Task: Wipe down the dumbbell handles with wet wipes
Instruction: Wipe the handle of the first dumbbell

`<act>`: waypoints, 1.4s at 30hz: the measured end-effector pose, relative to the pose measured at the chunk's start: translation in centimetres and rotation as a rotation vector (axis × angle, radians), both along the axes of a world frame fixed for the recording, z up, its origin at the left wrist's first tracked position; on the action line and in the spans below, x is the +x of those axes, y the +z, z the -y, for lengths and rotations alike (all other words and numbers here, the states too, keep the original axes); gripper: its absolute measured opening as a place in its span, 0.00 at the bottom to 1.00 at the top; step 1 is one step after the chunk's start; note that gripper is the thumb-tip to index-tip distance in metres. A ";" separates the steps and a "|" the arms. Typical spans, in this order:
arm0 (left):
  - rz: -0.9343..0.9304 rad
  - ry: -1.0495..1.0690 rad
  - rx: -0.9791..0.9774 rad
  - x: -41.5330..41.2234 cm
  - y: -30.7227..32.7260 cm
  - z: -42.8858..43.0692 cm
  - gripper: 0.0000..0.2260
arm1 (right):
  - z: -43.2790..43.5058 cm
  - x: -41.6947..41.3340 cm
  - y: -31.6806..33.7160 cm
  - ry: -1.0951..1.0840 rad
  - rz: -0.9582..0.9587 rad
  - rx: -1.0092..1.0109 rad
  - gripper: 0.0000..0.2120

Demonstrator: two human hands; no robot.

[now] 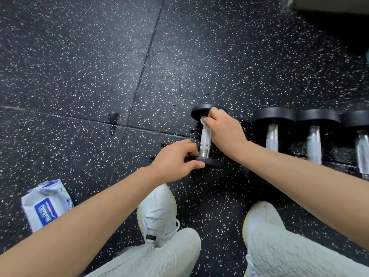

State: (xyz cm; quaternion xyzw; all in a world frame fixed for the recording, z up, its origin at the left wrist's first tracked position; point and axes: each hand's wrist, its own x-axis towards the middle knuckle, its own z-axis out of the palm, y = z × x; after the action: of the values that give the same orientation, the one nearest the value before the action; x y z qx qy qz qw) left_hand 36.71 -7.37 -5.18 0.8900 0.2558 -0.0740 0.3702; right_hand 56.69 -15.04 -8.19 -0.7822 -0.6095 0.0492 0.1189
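Observation:
A small black dumbbell with a knurled chrome handle (205, 141) lies on the speckled floor, its length running away from me. My left hand (175, 159) grips the near weight head (212, 161), fingers curled over its edge. My right hand (225, 128) is wrapped round the far end of the handle and holds a white wet wipe (203, 119) against it; only a corner of the wipe shows. The far weight head (200, 111) sits partly behind that hand.
Three more black dumbbells (272, 126) (315, 132) (361, 142) lie side by side to the right. A wet wipe pack (47, 203) sits on the floor at the lower left. My white shoes (157, 212) and pale trousers fill the bottom. A dark object stands at the top right.

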 end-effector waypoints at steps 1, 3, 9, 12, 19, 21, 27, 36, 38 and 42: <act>0.000 0.002 -0.002 -0.1 -0.1 -0.1 0.14 | 0.5 -0.4 0.0 0.008 -0.014 0.006 0.10; -0.003 0.008 -0.010 -0.3 -0.2 -0.3 0.14 | 2.0 -1.0 0.0 0.111 -0.059 0.005 0.14; -0.001 -0.007 0.003 -0.4 -0.2 -0.2 0.13 | 1.7 0.6 0.6 0.229 -0.077 -0.079 0.15; 0.017 -0.011 -0.001 -0.3 -0.2 -0.1 0.12 | -0.2 0.9 1.3 0.063 -0.091 -0.021 0.09; 0.015 -0.010 -0.032 -0.3 -0.2 -0.3 0.11 | 4.1 -1.1 0.9 0.365 -0.243 -0.119 0.09; 0.016 -0.004 -0.042 -0.2 -0.2 -0.2 0.12 | 3.3 -0.2 0.8 0.346 -0.197 -0.121 0.12; 0.027 0.019 -0.077 -0.4 -0.4 -0.4 0.14 | 0.8 -0.7 1.1 0.103 -0.146 -0.033 0.10; 0.062 -0.005 0.005 0.1 -0.7 -0.1 0.20 | 1.5 1.0 0.8 0.318 -0.156 -0.061 0.15; 0.058 -0.016 0.029 0.1 -0.5 0.0 0.20 | 0.4 1.3 0.8 0.194 -0.149 -0.013 0.12; 0.031 -0.043 0.058 0.0 -0.2 -0.3 0.17 | 1.7 -0.4 0.8 0.187 -0.178 0.010 0.10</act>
State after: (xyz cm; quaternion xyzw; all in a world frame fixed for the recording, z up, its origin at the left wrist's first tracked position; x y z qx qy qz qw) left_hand 36.70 -7.04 -5.42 0.9068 0.2327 -0.0607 0.3463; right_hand 56.28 -16.77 -7.35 -0.7141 -0.6669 0.1263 0.1711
